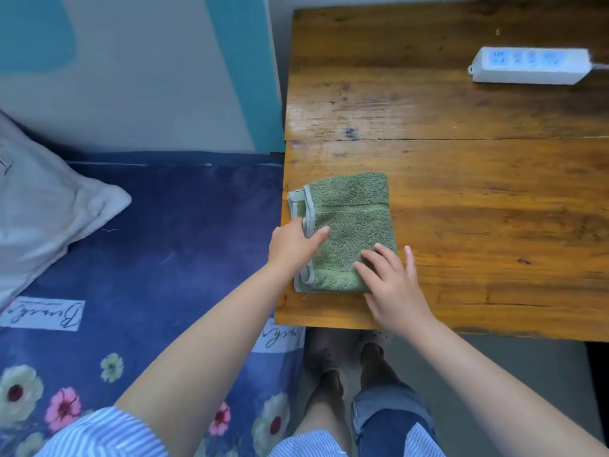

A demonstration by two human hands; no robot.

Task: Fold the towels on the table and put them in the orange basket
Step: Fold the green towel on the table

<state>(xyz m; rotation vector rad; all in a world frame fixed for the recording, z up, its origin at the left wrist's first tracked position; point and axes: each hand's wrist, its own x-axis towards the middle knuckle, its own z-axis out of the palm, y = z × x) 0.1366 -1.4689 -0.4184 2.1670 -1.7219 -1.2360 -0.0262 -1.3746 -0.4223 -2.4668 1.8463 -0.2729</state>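
Head view shows us the green towel (349,232) folded into a thick rectangle on the wooden table (478,192), close to its left edge. Our left hand (293,247) pinches the towel's left hemmed edge, thumb on top. Our right hand (392,285) lies on the towel's near right corner, fingers straight and spread, pressing it flat. The towel's long axis runs away from us, so both hands already bracket it. We judge the fold done; the orange basket is not in view.
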